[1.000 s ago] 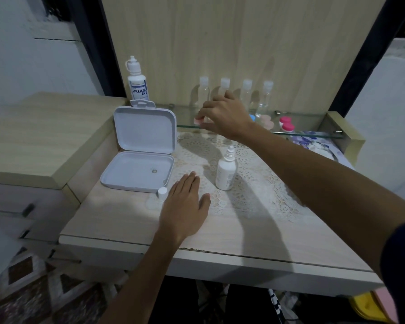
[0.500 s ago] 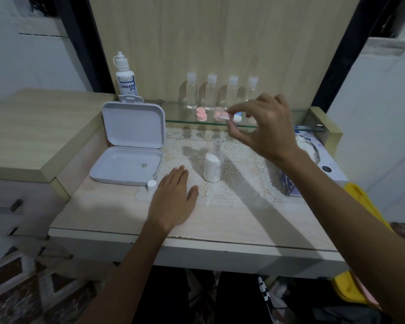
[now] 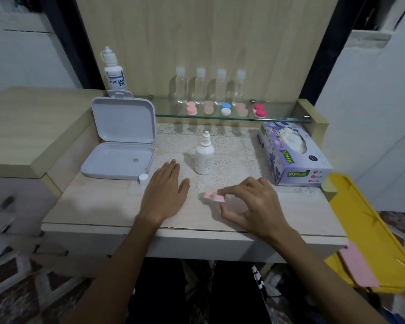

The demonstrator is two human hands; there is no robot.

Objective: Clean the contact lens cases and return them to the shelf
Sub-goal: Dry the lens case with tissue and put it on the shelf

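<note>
My right hand [image 3: 250, 204] pinches a pink contact lens case [image 3: 212, 196] by its right end, low over the table near the front edge. My left hand [image 3: 165, 192] rests flat on the table, fingers straight, just left of that case. On the glass shelf [image 3: 281, 119] lie several more cases: a pink one [image 3: 191, 108], a pale pink one [image 3: 208, 107], a blue-and-white one [image 3: 225, 109], another pale one [image 3: 241, 109] and a red-pink one [image 3: 260, 110]. A small white solution bottle [image 3: 204, 157], uncapped, stands on the lace mat; its white cap [image 3: 143, 179] sits beside my left hand.
An open white plastic box [image 3: 119, 146] lies at the table's left. A purple tissue box [image 3: 292, 152] stands at the right. Several clear small bottles [image 3: 209, 86] line the shelf's back, and a larger solution bottle [image 3: 114, 70] stands at its left end. Yellow trays [image 3: 365, 228] lean off the right.
My right hand has come down from the shelf to the table front with the pink case in its fingers. The left hand has stayed flat on the table.
</note>
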